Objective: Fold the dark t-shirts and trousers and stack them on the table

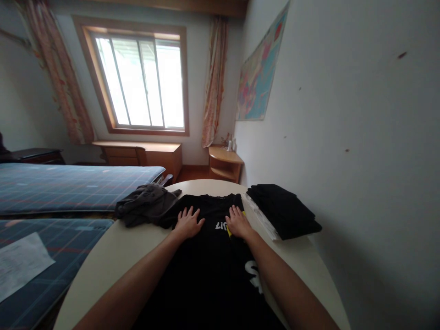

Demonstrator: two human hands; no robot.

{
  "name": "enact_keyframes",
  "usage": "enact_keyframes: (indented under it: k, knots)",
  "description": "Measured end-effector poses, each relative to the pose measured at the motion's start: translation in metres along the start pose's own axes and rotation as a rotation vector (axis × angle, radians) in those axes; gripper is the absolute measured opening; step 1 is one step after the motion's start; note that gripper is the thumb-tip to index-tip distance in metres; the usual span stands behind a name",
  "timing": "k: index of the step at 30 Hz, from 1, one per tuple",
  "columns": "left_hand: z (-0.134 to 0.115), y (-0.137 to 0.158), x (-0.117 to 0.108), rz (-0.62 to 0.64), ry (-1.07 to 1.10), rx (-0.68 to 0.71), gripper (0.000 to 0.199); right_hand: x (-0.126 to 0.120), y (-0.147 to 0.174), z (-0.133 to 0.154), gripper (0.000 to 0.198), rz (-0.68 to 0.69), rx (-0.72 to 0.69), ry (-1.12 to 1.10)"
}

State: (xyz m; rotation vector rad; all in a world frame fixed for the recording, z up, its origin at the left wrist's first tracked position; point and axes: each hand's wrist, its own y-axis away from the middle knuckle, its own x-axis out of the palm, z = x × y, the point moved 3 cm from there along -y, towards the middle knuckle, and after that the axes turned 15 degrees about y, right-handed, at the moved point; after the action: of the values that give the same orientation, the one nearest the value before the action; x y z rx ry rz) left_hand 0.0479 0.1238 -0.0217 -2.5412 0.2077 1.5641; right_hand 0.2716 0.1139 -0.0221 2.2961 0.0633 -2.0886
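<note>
A black T-shirt (pixel 206 261) with white lettering and a bit of yellow lies spread on the round cream table (pixel 99 275), its collar at the far side. My left hand (pixel 188 223) rests flat on the shirt's left shoulder area, fingers apart. On the right part of the shirt, beside the white print, lies my right hand (pixel 238 222), fingers stretched forward and partly covering the yellow patch. A crumpled dark grey garment (pixel 146 204) sits left of the shirt, touching it. To the right is a stack of folded black clothes (pixel 285 211) with white cloth beneath.
Two plaid mattresses (pixel 79 188) stand to the left, the nearer one bearing a sheet of paper (pixel 24 263). A white wall (pixel 360 183) runs close along the right. Beyond the table are a wooden desk (pixel 154 149) and a corner shelf (pixel 225 158).
</note>
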Motion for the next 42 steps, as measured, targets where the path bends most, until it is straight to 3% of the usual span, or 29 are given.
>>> enact_keyframes:
  k: [14,18,22,27,33,38,42]
  knots:
    - [0.005,-0.068,0.006,-0.011,-0.002,-0.006,0.067,0.007,-0.079,-0.020,0.066,0.024,0.003,-0.032]
    - [0.004,-0.074,0.008,-0.037,-0.025,0.007,0.067,0.008,-0.088,-0.023,0.065,-0.011,-0.001,-0.038]
    - [-0.009,-0.067,0.002,-0.144,-0.107,0.064,0.059,-0.001,-0.082,-0.020,0.061,-0.092,0.009,-0.040]
    - [-0.034,-0.045,-0.009,-0.188,-0.138,0.149,0.043,-0.021,-0.047,-0.007,0.052,-0.235,-0.024,-0.027]
    - [-0.064,0.013,-0.006,-0.132,-0.083,0.212,0.035,-0.038,0.033,0.002,0.040,-0.309,-0.128,-0.040]
    - [-0.080,0.070,0.004,-0.008,0.064,0.320,0.051,-0.051,0.103,-0.012,0.034,-0.243,-0.056,-0.066]
    - [-0.079,0.100,0.010,0.129,0.114,0.353,0.060,-0.053,0.152,-0.031,0.036,-0.052,0.040,-0.096]
